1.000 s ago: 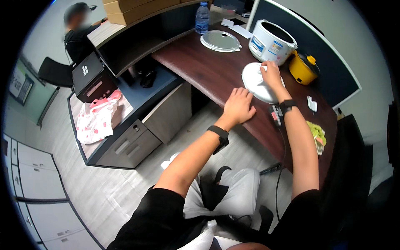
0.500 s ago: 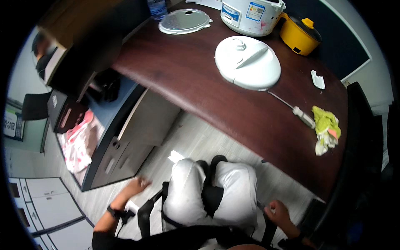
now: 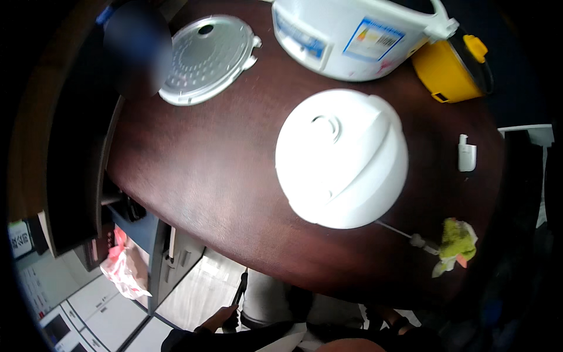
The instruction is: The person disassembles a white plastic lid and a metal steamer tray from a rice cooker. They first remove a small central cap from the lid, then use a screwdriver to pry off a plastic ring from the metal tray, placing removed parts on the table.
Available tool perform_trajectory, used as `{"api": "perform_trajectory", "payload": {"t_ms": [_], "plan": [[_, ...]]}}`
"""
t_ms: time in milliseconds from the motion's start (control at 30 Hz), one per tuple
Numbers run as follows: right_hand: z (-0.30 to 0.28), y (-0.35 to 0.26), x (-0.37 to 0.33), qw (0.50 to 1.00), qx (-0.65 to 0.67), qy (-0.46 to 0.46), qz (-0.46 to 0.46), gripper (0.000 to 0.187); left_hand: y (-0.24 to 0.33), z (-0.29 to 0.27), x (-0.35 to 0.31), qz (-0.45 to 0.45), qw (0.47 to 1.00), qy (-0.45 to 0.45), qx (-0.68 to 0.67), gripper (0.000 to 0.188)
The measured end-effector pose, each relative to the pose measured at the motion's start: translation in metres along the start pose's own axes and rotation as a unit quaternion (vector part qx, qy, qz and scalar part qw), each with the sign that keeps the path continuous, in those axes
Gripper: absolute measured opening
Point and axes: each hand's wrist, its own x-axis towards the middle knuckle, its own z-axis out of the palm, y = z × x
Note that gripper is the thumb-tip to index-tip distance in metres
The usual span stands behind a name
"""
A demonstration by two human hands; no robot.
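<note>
Down at the lower edge, below the table's front, my left hand (image 3: 226, 317) is closed round the black armrest (image 3: 241, 287) of my chair. My right hand (image 3: 384, 317) sits low on the other side, curled at the dark right armrest (image 3: 372, 318); its fingers are dim and partly hidden. Neither hand touches anything on the table. Above them a round white rice cooker lid (image 3: 337, 167) lies on the tabletop. A screwdriver (image 3: 417, 240) points its shaft at the lid's lower right edge, its handle reaching a green and white cloth (image 3: 457, 243).
On the brown table (image 3: 193, 170) stand a white rice cooker body (image 3: 346, 44) and a yellow pot (image 3: 448, 73) at the back. A metal inner lid (image 3: 208, 58) lies at the left, a small white plastic part (image 3: 467, 154) at the right. A bag (image 3: 126, 270) rests on the cabinet.
My body and the view have come closer to the table, and my knees are now mostly under it. My left hand has gone from loose beside the armrest to gripping it.
</note>
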Motion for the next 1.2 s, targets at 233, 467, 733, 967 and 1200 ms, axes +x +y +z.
{"api": "perform_trajectory", "payload": {"t_ms": [233, 467, 733, 967, 1200], "plan": [[-0.003, -0.051, -0.051, 0.992, 0.025, 0.087, -0.092, 0.056, 0.109, 0.039, -0.090, 0.113, 0.957, 0.113, 0.241, 0.038], [-0.001, -0.073, -0.065, 0.978, 0.052, 0.124, -0.159, 0.056, 0.233, 0.055, -0.144, 0.237, 0.800, 0.251, 0.491, 0.038], [0.019, -0.060, -0.038, 0.975, 0.072, 0.142, -0.158, 0.055, 0.319, 0.031, -0.139, 0.245, 0.700, 0.334, 0.583, 0.037], [0.035, -0.057, -0.007, 0.963, 0.114, 0.144, -0.195, 0.055, 0.346, 0.019, -0.130, 0.253, 0.650, 0.337, 0.632, 0.038], [0.044, -0.057, -0.004, 0.945, 0.161, 0.159, -0.237, 0.054, 0.353, 0.016, -0.144, 0.269, 0.587, 0.331, 0.688, 0.038]]}}
